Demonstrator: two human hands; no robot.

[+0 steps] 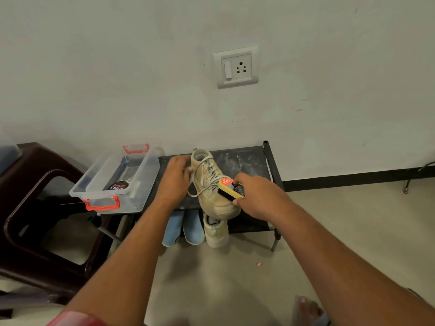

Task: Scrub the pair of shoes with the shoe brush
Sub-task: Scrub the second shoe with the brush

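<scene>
A beige high-top shoe stands on the top shelf of a low black shoe rack, toe toward me. My left hand holds its ankle collar from the left side. In my right hand is a yellow shoe brush with black bristles and a red label, gripped and pressed against the shoe's right side near the toe. The second beige shoe sits on the lower shelf, directly below.
A clear plastic box with red clips holds a polish tin, left on the rack. A pair of light blue shoes sits on the lower shelf. A dark brown plastic chair stands at left. My bare foot is at the bottom.
</scene>
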